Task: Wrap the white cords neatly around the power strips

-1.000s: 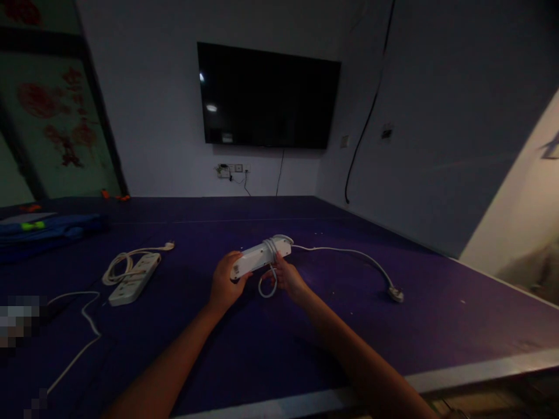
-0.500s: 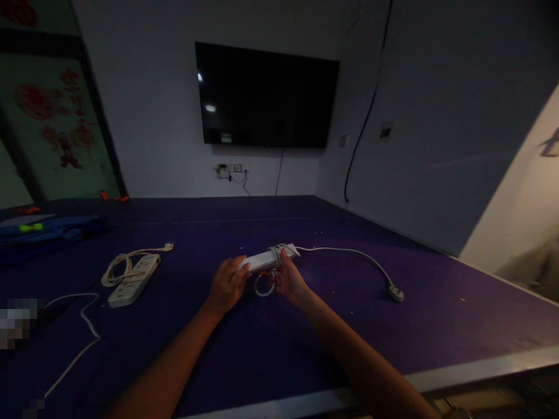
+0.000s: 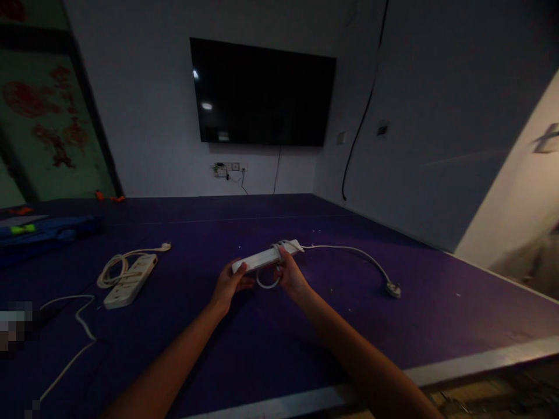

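A white power strip (image 3: 262,258) is held just above a dark purple table (image 3: 271,343). My left hand (image 3: 229,285) grips its near end, fingers curled round it. My right hand (image 3: 290,272) is closed on the strip's far part, where its white cord (image 3: 349,251) is looped round the body. A small loop of cord (image 3: 266,283) hangs under the strip between my hands. The rest of the cord runs right over the table to its plug (image 3: 392,288).
A second white power strip (image 3: 130,280) with a coiled cord (image 3: 114,267) lies at the left. Another thin white cable (image 3: 74,314) trails near the left edge. Blue items (image 3: 48,230) rest at the far left. A dark screen (image 3: 262,93) hangs on the wall.
The strip has been turned in my hands and lowered a little toward the table. The cord loop beneath it has shrunk. My right hand moved up onto the strip's far part.
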Demonstrator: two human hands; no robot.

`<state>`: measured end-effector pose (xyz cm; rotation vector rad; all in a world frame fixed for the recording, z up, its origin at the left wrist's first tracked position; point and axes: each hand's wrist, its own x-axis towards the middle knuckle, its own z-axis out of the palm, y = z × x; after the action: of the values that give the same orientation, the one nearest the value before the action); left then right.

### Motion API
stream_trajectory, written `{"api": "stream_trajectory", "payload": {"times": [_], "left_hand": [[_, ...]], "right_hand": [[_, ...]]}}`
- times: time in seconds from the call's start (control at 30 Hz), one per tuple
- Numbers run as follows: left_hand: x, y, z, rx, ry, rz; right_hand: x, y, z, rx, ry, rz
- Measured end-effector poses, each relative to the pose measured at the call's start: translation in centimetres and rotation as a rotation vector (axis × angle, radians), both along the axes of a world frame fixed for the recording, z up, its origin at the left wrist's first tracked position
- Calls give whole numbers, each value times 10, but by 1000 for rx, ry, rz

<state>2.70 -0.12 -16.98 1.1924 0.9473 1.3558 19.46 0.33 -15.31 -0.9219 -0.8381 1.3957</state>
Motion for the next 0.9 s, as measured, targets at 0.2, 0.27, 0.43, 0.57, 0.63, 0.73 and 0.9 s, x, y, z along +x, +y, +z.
{"api": "stream_trajectory", "payload": {"times": [0.2,0.27,0.43,0.57,0.63,0.73,0.9], "left_hand": [[-1,-1,5,-183,-138,-100],[-2,1,6,-160,-154,-64],[-3,-3,9,79,-39,85],[-3,-8,11,304,191,158],[-5,-8,11,360,234,205],[-10,-5,12,423,310,249],[-15,-2,12,550,457,278]], "right_hand": [[-2,-3,-3,39,-7,-15],[-2,-5,-2,21,12,26],[0,-7,2,13,66,136],[1,-7,6,-51,26,181],[2,-7,9,-85,-26,231],[4,-7,13,-109,-63,272],[7,-6,16,-129,-109,276]]}}
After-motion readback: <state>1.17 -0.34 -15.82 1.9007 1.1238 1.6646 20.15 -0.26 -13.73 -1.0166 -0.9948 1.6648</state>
